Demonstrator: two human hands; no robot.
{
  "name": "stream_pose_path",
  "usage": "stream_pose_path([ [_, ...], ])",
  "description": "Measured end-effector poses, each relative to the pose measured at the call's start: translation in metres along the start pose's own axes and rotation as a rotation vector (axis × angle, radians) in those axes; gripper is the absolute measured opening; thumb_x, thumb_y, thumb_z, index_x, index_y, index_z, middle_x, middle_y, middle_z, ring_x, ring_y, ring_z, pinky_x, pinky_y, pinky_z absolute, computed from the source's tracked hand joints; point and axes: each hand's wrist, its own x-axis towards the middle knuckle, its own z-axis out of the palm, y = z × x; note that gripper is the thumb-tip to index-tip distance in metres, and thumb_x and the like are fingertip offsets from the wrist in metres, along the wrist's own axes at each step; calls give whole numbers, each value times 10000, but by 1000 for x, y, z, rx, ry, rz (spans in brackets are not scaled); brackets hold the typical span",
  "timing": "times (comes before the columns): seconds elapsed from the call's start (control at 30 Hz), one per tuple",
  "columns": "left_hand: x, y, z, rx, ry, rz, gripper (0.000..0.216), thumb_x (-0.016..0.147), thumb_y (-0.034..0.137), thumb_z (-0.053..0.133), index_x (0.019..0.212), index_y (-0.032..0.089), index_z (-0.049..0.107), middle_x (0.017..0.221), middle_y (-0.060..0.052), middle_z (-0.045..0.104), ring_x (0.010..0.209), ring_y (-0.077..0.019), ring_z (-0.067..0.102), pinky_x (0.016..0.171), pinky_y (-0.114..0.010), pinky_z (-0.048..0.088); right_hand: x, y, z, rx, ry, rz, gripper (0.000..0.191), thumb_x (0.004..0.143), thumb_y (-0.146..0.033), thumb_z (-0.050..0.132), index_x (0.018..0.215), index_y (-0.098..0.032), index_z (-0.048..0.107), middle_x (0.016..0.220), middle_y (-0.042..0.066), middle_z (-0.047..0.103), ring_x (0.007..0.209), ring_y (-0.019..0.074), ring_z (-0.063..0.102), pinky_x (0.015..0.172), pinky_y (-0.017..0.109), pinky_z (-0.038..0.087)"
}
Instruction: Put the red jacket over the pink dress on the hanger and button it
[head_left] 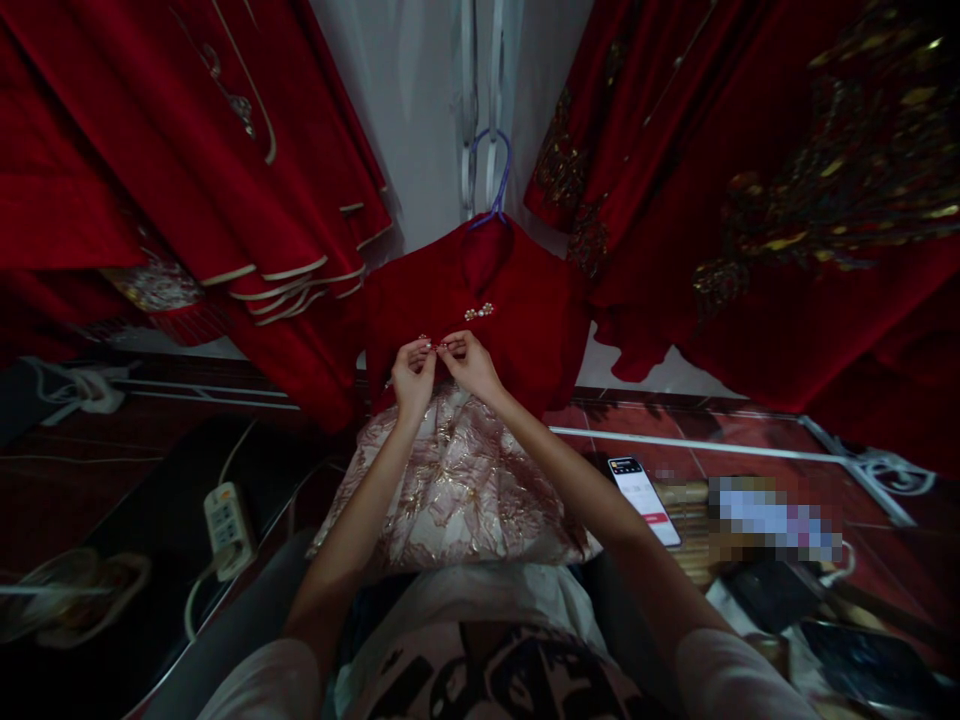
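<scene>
Both forearms stretch forward, the left hand and right hand meeting mid-frame, each pinching a small bit of one red top. One purple hanger shows upper centre, one lit phone lower right.

Could not make out the tiny red thing pinched between the left hand and right hand. Lost the red hanging garments beyond the top edge and the printed shirt beyond the bottom. Failed to read the phone or see past the pixelated patch. Found the translucent item blurred.
</scene>
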Motion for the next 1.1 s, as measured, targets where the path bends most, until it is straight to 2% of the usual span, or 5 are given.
stream_pose_path([
  [0.17, -2, 2, -4, -30, -28, -20, 239, 758, 301, 645, 938, 144, 642, 950, -87, 705, 827, -145, 666, 808, -301, 542, 2, 2, 5, -69, 72, -24, 130, 817, -261, 619, 893, -172, 561, 864, 42, 615, 761, 131, 589, 745, 266, 515],
  [0.67, 1, 3, -12, 14, -79, -11, 255, 752, 273, 641, 963, 137, 691, 970, -96, 735, 856, -161, 700, 827, -317, 566, 3, 1, 4, -101, 62, -46, 104, 806, -245, 639, 874, -180, 592, 823, 29, 624, 729, 130, 591, 719, 265, 517],
  [0.87, 10, 0, -18, 49, -109, -18, 236, 709, 302, 693, 882, 143, 706, 846, -72, 736, 746, -161, 692, 788, -329, 566, 5, 3, 8, -151, 98, -91, 96, 832, -268, 616, 864, -180, 595, 846, 51, 624, 746, 145, 592, 720, 274, 522],
  [0.97, 10, -2, -21, 79, -169, 19, 200, 744, 281, 656, 903, 160, 676, 870, -59, 720, 778, -153, 680, 798, -316, 556, 1, 0, 4, -144, 69, -103, 108, 846, -282, 599, 884, -181, 606, 883, 58, 644, 774, 147, 609, 735, 279, 529],
  [1.1, 0, -11, -29, 228, -211, 152, 245, 811, 210, 562, 1054, 184, 591, 1053, -85, 656, 978, -175, 634, 948, -368, 493, -11, 1, -13, -24, -60, -86, 178, 898, -328, 526, 984, -195, 606, 968, 47, 686, 843, 136, 654, 775, 278, 539],
])
